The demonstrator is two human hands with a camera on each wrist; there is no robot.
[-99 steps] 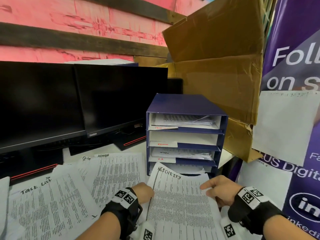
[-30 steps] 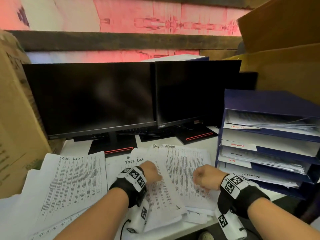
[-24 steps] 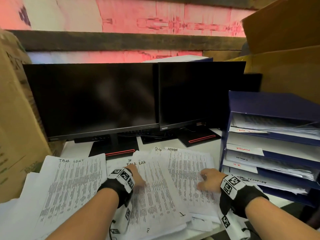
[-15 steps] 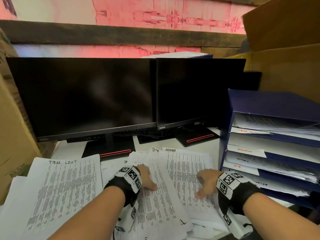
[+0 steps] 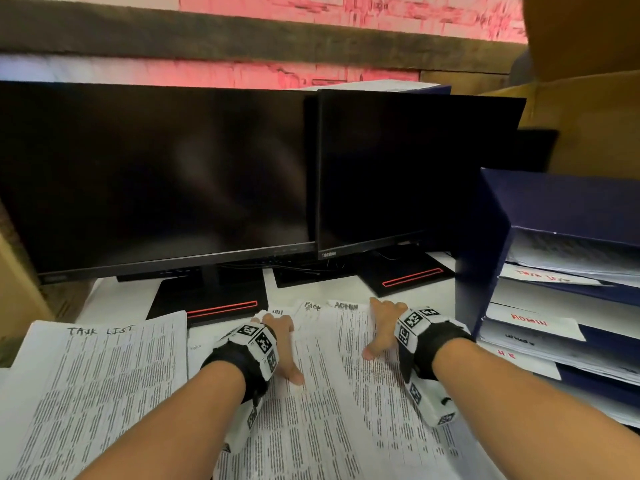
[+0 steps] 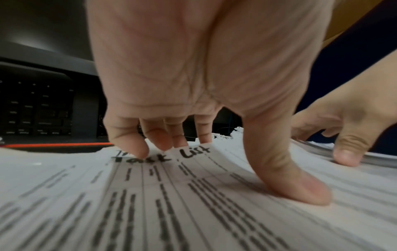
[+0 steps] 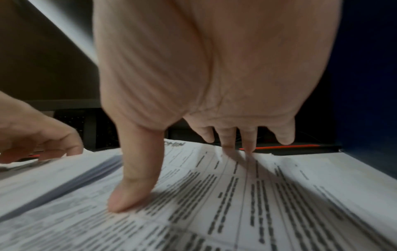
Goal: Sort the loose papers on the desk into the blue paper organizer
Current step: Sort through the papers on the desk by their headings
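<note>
Printed sheets overlap on the white desk. My left hand (image 5: 282, 344) lies on a sheet headed "Task List" (image 6: 163, 156); its bent fingertips (image 6: 137, 149) touch the top edge and the thumb presses flat. My right hand (image 5: 377, 327) rests on the sheet headed "ADMIN" (image 5: 346, 306), thumb down and fingers (image 7: 227, 141) reaching to its far edge. Neither hand pinches paper. The blue paper organizer (image 5: 481, 271) stands at the right, with shelves labelled Task List, Admin and HR that hold papers.
Two dark monitors (image 5: 156, 174) on black stands stand close behind the papers. Another "Task List" sheet (image 5: 104, 375) lies to the left. Brown cardboard (image 5: 588, 116) rises behind the organizer, and more cardboard is at the far left edge.
Both hands have slid forward over the sheets toward their top edges. The head view has shifted left from the organizer to the papers and come closer.
</note>
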